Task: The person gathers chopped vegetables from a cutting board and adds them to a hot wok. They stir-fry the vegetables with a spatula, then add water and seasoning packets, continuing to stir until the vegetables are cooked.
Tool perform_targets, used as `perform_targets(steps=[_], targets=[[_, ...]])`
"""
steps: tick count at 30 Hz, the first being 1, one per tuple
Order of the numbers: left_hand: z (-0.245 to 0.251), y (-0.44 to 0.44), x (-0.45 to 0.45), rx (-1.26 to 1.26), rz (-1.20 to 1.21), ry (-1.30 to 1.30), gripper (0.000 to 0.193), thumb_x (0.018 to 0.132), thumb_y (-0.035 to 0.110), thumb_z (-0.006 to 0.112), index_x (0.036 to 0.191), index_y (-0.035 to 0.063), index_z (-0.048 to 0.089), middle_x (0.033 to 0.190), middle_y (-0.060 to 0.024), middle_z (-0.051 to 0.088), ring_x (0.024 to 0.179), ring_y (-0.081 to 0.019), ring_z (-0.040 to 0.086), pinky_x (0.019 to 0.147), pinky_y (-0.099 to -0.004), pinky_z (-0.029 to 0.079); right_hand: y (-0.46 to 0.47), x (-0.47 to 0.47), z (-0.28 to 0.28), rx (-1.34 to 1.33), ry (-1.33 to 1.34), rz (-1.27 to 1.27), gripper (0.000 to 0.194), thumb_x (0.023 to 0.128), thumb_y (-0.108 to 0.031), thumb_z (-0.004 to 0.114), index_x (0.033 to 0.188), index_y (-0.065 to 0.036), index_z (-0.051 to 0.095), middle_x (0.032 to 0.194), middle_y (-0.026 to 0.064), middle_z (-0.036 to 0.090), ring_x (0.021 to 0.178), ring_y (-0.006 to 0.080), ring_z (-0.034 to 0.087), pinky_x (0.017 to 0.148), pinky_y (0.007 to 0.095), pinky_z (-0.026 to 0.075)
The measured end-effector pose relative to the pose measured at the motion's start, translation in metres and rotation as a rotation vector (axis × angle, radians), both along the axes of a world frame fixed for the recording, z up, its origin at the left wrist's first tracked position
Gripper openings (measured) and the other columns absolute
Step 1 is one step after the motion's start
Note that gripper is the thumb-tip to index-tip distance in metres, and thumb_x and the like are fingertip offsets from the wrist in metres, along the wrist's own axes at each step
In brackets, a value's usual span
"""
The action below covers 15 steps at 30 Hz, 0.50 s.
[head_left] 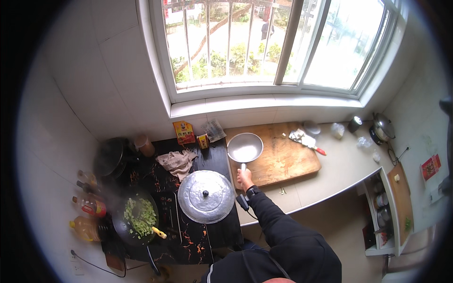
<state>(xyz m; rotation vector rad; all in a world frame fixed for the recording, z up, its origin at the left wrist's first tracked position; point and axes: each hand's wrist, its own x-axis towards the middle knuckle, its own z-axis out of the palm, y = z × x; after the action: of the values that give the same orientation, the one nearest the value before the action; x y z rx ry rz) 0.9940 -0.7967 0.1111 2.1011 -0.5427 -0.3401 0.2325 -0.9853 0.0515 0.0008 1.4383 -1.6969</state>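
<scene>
My right hand [244, 178] grips the handle of a round metal dipper [245, 148], whose bowl is over the left part of a wooden cutting board [293, 162]. Whether the bowl touches the board I cannot tell. My left hand is out of view. Just left of my right hand, a domed metal lid [206, 201] with a black knob sits on the black worktop [221, 230]. Farther left, a wok [118, 221] holds chopped green vegetables [139, 215]. A yellow-handled utensil [159, 232] leans in it, its working end hidden.
A red-handled cleaver [320, 151] bearing white pieces lies at the board's right. Bottles [90, 207] line the left wall near a dark pot [111, 155]. A crumpled cloth [176, 162] lies behind the lid. The wok's handle [152, 260] overhangs the front edge.
</scene>
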Motion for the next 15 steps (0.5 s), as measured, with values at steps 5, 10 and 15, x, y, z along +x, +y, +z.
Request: perform_targets(steps=[5,10,15], targets=[[0.025,-0.042,-0.010,-0.152,-0.195,-0.055,0.064,0.080,0.031,0.071,0.134,0.0166,0.040,0.131,-0.0125,0.047,0.101,-0.0294,0.057,0.090,-0.0413,0.049,0.018,0.082,0.063,0.024,0.914,0.134,0.024,0.080,-0.017,0.062,0.089,0.003,0.053,0.075,0.0196,0.060,0.073,0.0354,0.059,0.066,0.0450,0.046],[0.067,-0.093,-0.063,-0.580,-0.441,0.190,0.032,0.090,0.013,0.060,0.122,0.0136,0.054,0.083,0.0058,0.047,0.067,-0.0024,0.042,0.055,-0.0158,0.035,0.033,0.189,0.129,-0.129,1.253,0.460,0.025,0.084,-0.018,0.059,0.094,0.002,0.048,0.081,0.0263,0.058,0.080,0.0442,0.057,0.069,0.0482,0.044],[0.103,-0.122,-0.098,-0.423,-0.534,0.350,0.031,0.090,0.017,0.063,0.119,0.0132,0.055,0.079,0.0052,0.049,0.067,-0.0024,0.044,0.054,-0.0157,0.039,0.044,0.277,0.151,-0.009,1.616,0.782,0.018,0.085,-0.008,0.048,0.102,-0.001,0.046,0.071,0.0192,0.061,0.064,0.0402,0.061,0.055,0.0475,0.047]])
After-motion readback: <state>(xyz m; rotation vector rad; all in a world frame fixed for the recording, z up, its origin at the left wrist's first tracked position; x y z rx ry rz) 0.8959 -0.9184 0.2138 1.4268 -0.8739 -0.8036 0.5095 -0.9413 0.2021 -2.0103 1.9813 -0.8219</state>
